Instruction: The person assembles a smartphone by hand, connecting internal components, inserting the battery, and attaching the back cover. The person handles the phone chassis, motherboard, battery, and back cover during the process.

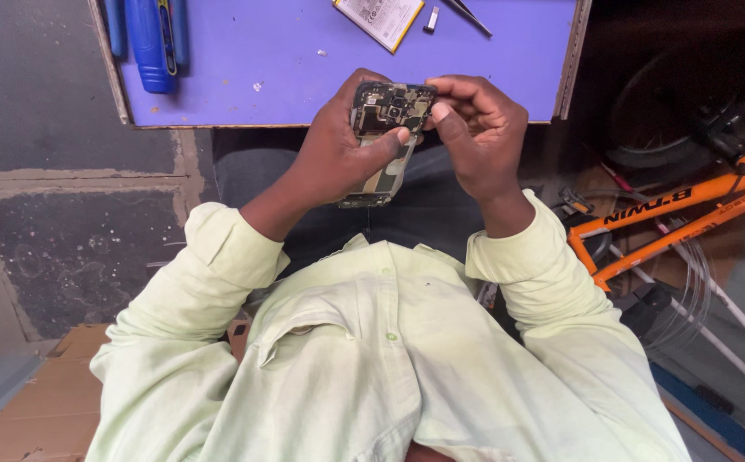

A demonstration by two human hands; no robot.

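**Opened phone held over a purple work surface**

A purple rectangular table top (304, 77) is seen, bearing a blue-handled tool (152, 43) and a flat white battery pack (379, 19), already lifted out. The back-less smartphone with exposed circuit board (385, 141) is held above the lap; boards remain fitted. It is gripped by the left hand (334, 158), thumb across it. The right hand (475, 128) is pinched on its top corner.

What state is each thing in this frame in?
Phone: back off, circuit board bared, held over the lap.
Left hand: grip shut on phone, thumb across it.
Right hand: fingertips pinched at the phone's top edge.
Battery: out, flat on the table.
Blue tool: lying unused.
Bicycle: parked, orange frame.
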